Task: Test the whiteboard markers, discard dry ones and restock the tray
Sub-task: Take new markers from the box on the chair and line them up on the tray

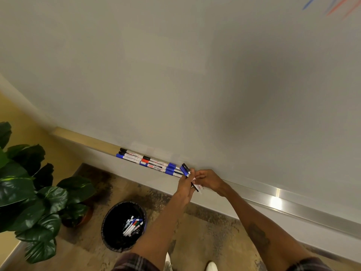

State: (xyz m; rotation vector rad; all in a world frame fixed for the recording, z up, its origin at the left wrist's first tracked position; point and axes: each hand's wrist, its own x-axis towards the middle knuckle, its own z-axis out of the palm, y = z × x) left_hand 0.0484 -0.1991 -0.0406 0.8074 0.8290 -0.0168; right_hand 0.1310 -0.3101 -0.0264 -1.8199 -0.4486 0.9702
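1. The whiteboard (175, 75) is filling most of the view, with red and blue test strokes (332, 6) showing at its top right corner. The wide bare area is giving plenty of room for more strokes
2. The tray (293, 200) is running along the board's lower edge as a narrow ledge with a shallow lip, so anything set down askew is risking a roll off onto the floor
3. A plant (29, 192) is crowding the left side, while the bin (106, 222) is standing just below the tray, holding discarded markers (132, 225) and leaving a short, open drop for rejects
4. The row of markers (152, 162) is lying lengthwise in the tray, packed end to end and side by side
5. The left hand (184, 184) is gripping the held markers (185, 169), its fingers curled round the small bundle – caps pointing up beside the row
6. The right hand (207, 179) is meeting it, fingers curled and seemingly pinching one marker out of the bundle. It is worth laying each one parallel to the lip, butting it against the row – and keeping the rest clamped
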